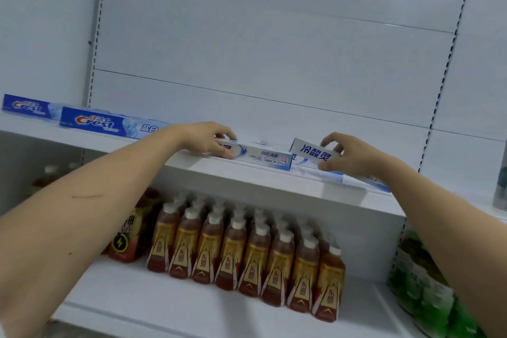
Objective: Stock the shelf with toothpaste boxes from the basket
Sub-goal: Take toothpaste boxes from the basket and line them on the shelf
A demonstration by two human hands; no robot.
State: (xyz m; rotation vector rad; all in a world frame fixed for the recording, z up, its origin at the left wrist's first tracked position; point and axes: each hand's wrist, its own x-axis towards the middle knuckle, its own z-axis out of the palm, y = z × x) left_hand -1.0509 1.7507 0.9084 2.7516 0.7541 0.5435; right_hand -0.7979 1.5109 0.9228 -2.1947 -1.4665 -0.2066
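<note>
On the white upper shelf point(247, 181) lies a white-and-blue toothpaste box point(263, 158), lengthwise along the front edge; my left hand point(208, 140) grips its left end. To its right a second white-and-blue toothpaste box point(312, 152) is held tilted just above the shelf by my right hand point(348, 156), thumb and fingers pinching its right end. Another pale box point(370, 181) lies under my right wrist, mostly hidden. Two blue Crest boxes point(101, 125) point(27, 107) lie further left on the same shelf. The basket is out of view.
The lower shelf holds several rows of brown tea bottles point(247, 250), a red drink pack point(129, 239) to their left and green bottles point(422, 282) at the right. The white back panel point(260, 49) rises behind the upper shelf.
</note>
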